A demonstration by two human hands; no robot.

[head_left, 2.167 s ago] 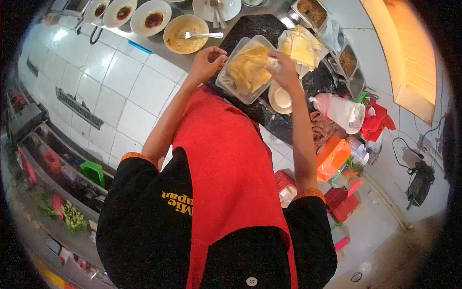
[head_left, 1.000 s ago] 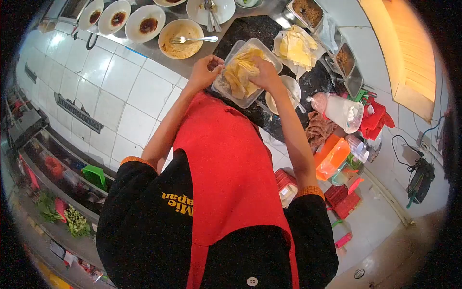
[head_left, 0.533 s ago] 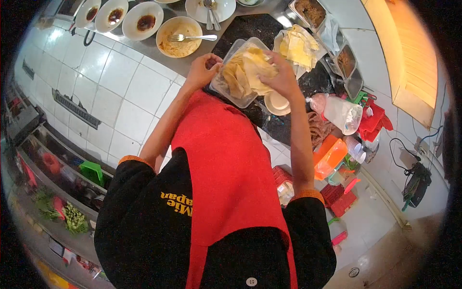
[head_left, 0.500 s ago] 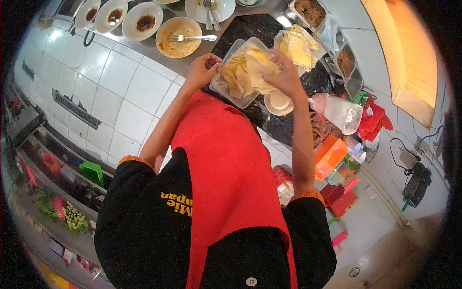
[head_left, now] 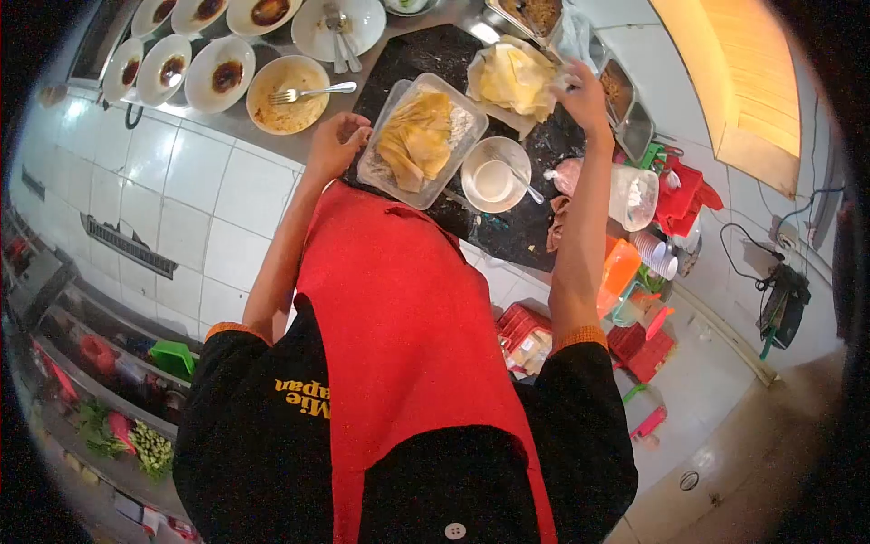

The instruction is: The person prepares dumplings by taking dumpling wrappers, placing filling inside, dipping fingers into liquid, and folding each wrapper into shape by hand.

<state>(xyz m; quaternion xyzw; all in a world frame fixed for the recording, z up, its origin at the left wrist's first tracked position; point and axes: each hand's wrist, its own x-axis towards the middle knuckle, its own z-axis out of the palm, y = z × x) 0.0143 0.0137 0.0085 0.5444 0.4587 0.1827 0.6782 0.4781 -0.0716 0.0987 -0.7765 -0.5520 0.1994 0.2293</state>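
Note:
My left hand point(head_left: 338, 145) is beside the left rim of a clear plastic container point(head_left: 385, 177), thumb and fingers apart, loosely curved. Yellowish dough wrappers point(head_left: 417, 136) lie in the container over white flour point(head_left: 462, 127). My right hand point(head_left: 582, 95) reaches to the right edge of another stack of yellow dough wrappers point(head_left: 509, 77), its fingertips pinched together at that edge. How many sheets they grip is hidden. Between the two sits a white bowl point(head_left: 471, 195) holding a small cup point(head_left: 493, 181) and a spoon point(head_left: 530, 189).
At the left stand several white bowls with dark sauce point(head_left: 227, 77), a used bowl point(head_left: 263, 113) with a fork point(head_left: 313, 92), and a plate with spoons point(head_left: 308, 41). Metal trays of brown food point(head_left: 618, 91) are at the right, near a plastic bag point(head_left: 630, 195) and an orange container point(head_left: 616, 272).
My right hand has left the container and moved right to the other wrapper stack. The wrappers it held have left the container, baring flour. My left hand is slightly off the rim.

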